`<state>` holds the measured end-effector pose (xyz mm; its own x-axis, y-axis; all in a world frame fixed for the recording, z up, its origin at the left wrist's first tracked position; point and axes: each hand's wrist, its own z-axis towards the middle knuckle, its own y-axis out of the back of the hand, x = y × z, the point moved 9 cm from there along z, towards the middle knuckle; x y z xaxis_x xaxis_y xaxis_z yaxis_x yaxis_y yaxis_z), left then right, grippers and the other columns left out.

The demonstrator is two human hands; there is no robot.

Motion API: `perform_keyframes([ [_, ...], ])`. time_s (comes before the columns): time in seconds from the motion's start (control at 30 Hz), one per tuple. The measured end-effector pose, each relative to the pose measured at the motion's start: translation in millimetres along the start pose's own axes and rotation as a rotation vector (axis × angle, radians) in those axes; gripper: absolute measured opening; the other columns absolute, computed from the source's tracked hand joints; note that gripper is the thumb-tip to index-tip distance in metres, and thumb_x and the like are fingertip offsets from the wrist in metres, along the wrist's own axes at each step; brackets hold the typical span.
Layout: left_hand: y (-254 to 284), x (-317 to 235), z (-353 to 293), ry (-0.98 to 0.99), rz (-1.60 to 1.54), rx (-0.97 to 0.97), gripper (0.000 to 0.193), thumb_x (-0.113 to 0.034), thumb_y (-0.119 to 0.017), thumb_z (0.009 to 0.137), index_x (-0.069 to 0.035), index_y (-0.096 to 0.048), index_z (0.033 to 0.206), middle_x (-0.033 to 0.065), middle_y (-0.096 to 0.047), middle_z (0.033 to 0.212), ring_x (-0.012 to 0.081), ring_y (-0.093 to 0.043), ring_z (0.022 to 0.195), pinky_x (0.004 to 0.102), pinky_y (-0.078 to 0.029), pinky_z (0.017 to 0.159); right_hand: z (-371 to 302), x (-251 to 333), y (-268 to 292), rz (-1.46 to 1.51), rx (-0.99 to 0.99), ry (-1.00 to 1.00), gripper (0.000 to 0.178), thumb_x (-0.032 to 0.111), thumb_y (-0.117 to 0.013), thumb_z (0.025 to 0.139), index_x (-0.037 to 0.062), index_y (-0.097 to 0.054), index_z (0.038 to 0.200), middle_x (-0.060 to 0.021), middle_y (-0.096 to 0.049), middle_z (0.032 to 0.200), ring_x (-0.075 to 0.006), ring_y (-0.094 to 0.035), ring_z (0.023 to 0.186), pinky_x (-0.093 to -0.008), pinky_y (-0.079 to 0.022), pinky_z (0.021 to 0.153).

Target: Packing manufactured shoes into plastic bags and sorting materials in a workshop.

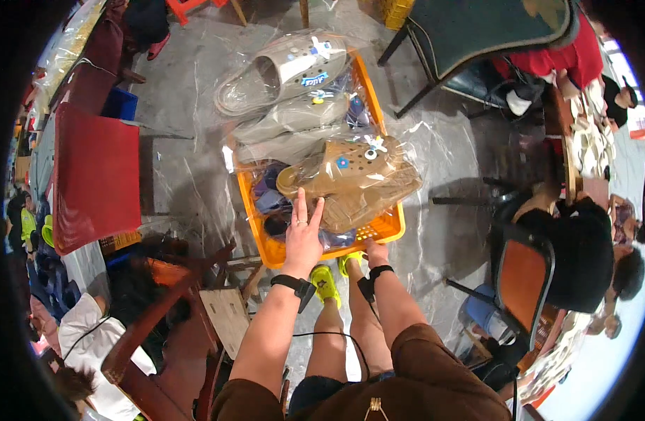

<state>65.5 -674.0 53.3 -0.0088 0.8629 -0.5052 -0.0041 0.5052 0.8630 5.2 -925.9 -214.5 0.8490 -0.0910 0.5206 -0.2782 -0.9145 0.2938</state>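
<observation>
we see a brown perforated clog (357, 179) sealed in a clear plastic bag, lying tilted on its side across the near right part of an orange plastic crate (386, 228). small charms dot its upper. it rests on top of other bagged items; bag edge overhangs the crate's right rim.

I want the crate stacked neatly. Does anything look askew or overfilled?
Yes. The orange crate is heaped above its rim: the bagged grey clogs on top hang past its far edge, and the bagged brown clogs lie slanted under the left hand.
</observation>
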Motion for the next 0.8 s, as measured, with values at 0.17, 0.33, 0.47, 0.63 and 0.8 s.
perform_keyframes([
  [0.17, 4.2, -9.1, -65.5, -0.011, 0.077, -0.060, 0.079, 0.010, -0.058, 0.068, -0.017, -0.045, 0.141, 0.0139, -0.013, 0.158, 0.0401, -0.048, 0.119, 0.0451, -0.050, 0.091, -21.9, -78.2, 8.4, 0.039, 0.125, -0.021, 0.030, 0.026, -0.063, 0.084, 0.0121, -0.055, 0.110, -0.0059, -0.067, 0.099, -0.0194, -0.067, 0.083, -0.0316, -0.045, 0.053],
  [0.33, -24.5, -33.8, -101.4, -0.015, 0.060, -0.006, 0.082, 0.006, -0.059, 0.067, -0.019, -0.043, 0.143, 0.0127, -0.014, 0.159, 0.0390, -0.055, 0.111, 0.0434, -0.052, 0.086, 0.1, -141.7, 53.5, 0.199, 0.127, -0.069, 0.019, 0.025, -0.059, 0.088, 0.0145, -0.060, 0.103, -0.0006, -0.066, 0.091, -0.0158, -0.067, 0.076, -0.0267, -0.034, 0.043],
  [0.47, -61.0, -38.1, -189.4, 0.085, 0.048, -0.034, 0.071, -0.001, -0.060, 0.073, -0.020, -0.046, 0.140, 0.0088, -0.015, 0.159, 0.0395, -0.054, 0.112, 0.0447, -0.052, 0.086, -23.0, -205.6, 86.6, 0.232, 0.282, -0.069, 0.014, 0.025, -0.060, 0.089, 0.0175, -0.060, 0.100, 0.0042, -0.062, 0.082, -0.0125, -0.060, 0.066, -0.0266, -0.032, 0.044],
  [0.63, -65.8, -104.4, -206.3, 0.037, 0.043, -0.153, 0.053, -0.008, -0.052, 0.084, -0.013, -0.048, 0.137, 0.0098, -0.009, 0.160, 0.0442, -0.041, 0.127, 0.0532, -0.046, 0.093, 15.5, -171.0, 170.1, 0.300, 0.280, 0.169, 0.010, 0.021, -0.059, 0.087, 0.0217, -0.058, 0.077, 0.0081, -0.057, 0.066, -0.0080, -0.052, 0.055, -0.0241, -0.033, 0.043],
  [0.8, -79.3, -66.6, -260.9, 0.210, 0.061, -0.025, 0.050, -0.012, -0.051, 0.086, -0.009, -0.050, 0.136, 0.0107, -0.010, 0.160, 0.0416, -0.033, 0.135, 0.0515, -0.038, 0.102, -62.8, -258.9, 152.5, 0.098, 0.343, -0.102, 0.013, 0.029, -0.057, 0.088, 0.0184, -0.061, 0.094, 0.0060, -0.064, 0.083, -0.0075, -0.055, 0.063, -0.0203, -0.034, 0.048],
])
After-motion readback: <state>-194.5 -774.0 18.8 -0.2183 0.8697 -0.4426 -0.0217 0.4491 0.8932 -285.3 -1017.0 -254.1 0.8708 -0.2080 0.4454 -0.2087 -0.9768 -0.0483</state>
